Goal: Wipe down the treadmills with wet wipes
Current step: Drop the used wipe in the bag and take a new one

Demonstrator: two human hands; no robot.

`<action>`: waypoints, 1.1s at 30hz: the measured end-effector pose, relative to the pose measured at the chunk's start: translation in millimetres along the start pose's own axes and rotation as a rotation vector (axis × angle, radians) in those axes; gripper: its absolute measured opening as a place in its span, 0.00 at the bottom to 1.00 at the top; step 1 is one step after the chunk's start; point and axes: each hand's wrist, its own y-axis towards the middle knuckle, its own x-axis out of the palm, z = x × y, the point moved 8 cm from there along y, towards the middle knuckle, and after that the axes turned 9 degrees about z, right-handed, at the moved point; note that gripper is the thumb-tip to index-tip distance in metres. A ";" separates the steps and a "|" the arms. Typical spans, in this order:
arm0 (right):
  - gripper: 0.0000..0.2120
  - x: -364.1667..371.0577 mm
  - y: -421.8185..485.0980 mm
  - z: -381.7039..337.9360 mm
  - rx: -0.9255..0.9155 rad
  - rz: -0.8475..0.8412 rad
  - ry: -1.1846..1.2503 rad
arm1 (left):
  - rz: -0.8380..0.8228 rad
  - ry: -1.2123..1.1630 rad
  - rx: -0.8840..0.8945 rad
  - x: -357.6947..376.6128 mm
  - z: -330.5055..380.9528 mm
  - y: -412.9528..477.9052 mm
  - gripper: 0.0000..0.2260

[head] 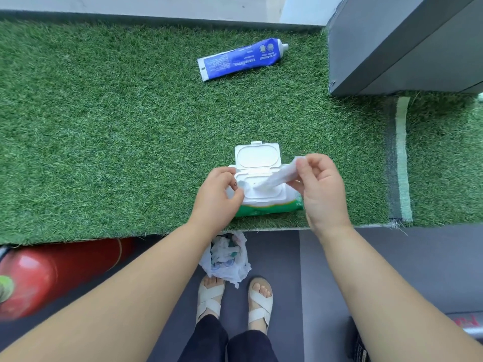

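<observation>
Forearms filling lower frame, sandalled feet (234, 299) at 6 o'clock, crumpled plastic bag (227, 257) just beyond toes, probably for waste. Am pinning wet wipes pack (269, 205) with left hand (217, 197), fingers curled against its left end so pack is staying put on green turf ledge (104, 126). Right hand (321, 189) pinching wipe (277, 176), drawing it toward 2 o'clock from opening; lid (258, 156) flipped back toward 12. Blue tube (241, 60) lying well apart at 12, untouched. Treadmill not clearly visible.
</observation>
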 end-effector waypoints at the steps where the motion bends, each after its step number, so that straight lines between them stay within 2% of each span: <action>1: 0.07 -4.9 -1.7 1.7 -0.015 0.048 -0.041 | -0.006 0.002 0.004 0.8 0.5 -0.3 0.13; 3: 0.06 -9.2 -6.2 2.4 -0.078 0.099 -0.219 | -0.021 0.009 0.009 2.9 1.4 -1.6 0.11; 5: 0.02 -3.4 -5.7 3.6 -0.129 0.032 -0.452 | -0.014 0.011 0.012 3.5 2.7 -2.0 0.11; 7: 0.15 7.8 -5.2 7.8 -0.156 -0.125 -0.694 | 0.005 0.007 0.007 3.0 4.2 -2.0 0.14; 9: 0.34 25.4 -9.1 7.9 -0.285 -0.308 -1.002 | 0.026 0.011 0.004 2.5 4.7 -2.0 0.13; 10: 0.39 33.5 -13.1 9.6 -0.350 -0.392 -1.152 | 0.035 0.013 0.004 2.8 4.5 -2.0 0.12; 11: 0.39 38.8 -17.2 13.3 -0.395 -0.456 -1.288 | 0.038 0.012 0.004 3.3 4.2 -2.4 0.11; 13: 0.30 41.8 -22.9 19.8 -0.472 -0.513 -1.450 | 0.032 0.006 0.001 4.1 3.7 -3.2 0.09; 15: 0.16 36.1 -20.9 18.9 -0.511 -0.445 -1.394 | 0.024 0.006 0.004 3.7 3.3 -3.3 0.09; 17: 0.07 23.8 -12.1 18.2 -0.418 -0.327 -1.218 | 0.018 0.013 0.012 3.0 3.7 -3.0 0.09; 20: 0.02 21.4 -10.1 11.4 -0.337 -0.302 -0.902 | 0.027 0.021 0.013 4.0 3.8 -4.5 0.08; 22: 0.08 31.7 -19.8 7.0 -0.299 -0.393 -0.720 | 0.045 0.014 0.007 4.4 3.5 -6.5 0.08; 24: 0.09 31.5 -21.9 4.3 -0.150 -0.366 -0.499 | 0.058 0.013 0.013 4.4 2.4 -8.3 0.09; 29: 0.09 -16.7 -1.9 -0.2 0.068 0.173 -0.067 | 0.061 -0.022 0.022 2.6 0.7 -9.3 0.15; 33: 0.09 -48.4 4.4 -4.0 -0.033 0.421 -0.126 | 0.054 -0.029 0.014 2.0 2.6 -9.3 0.16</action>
